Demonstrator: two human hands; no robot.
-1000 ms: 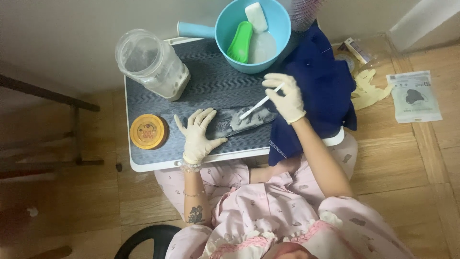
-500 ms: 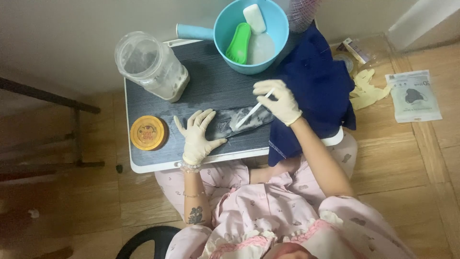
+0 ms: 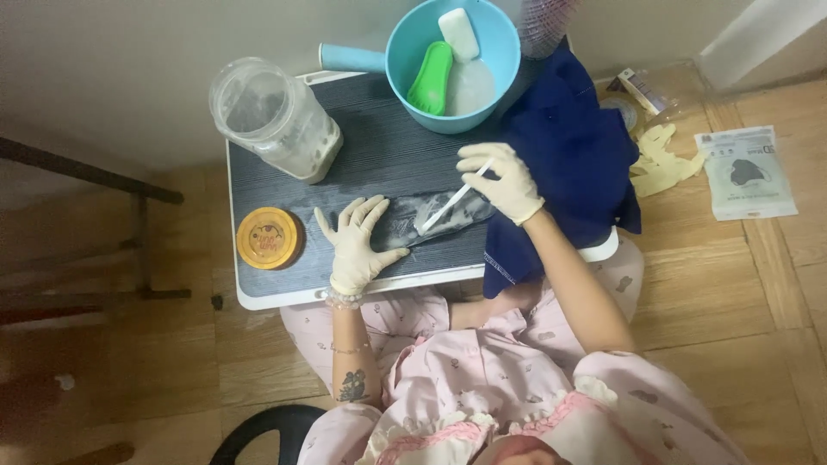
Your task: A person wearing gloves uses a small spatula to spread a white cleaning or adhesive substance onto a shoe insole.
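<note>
My left hand [image 3: 355, 243], in a cream glove, lies flat with spread fingers on a strip of dark cloth [image 3: 435, 217] smeared with white powder or paste on the small dark table [image 3: 379, 155]. My right hand [image 3: 504, 179], also gloved, grips a thin white stick or brush [image 3: 448, 205] whose tip rests on the smeared strip. The strip runs from my left fingers to the navy garment [image 3: 573, 164] that is draped over the table's right end.
A clear plastic jar [image 3: 274, 119] lies open at the table's back left. An orange round lid [image 3: 269, 238] sits front left. A blue basin [image 3: 454, 60] holds a green brush and white soap. Spare gloves [image 3: 659, 159] and a flat packet [image 3: 745, 172] lie on the wooden floor.
My right hand moved left and down, so the white stick's tip now touches the smeared strip. My left hand stays pressed in the same place.
</note>
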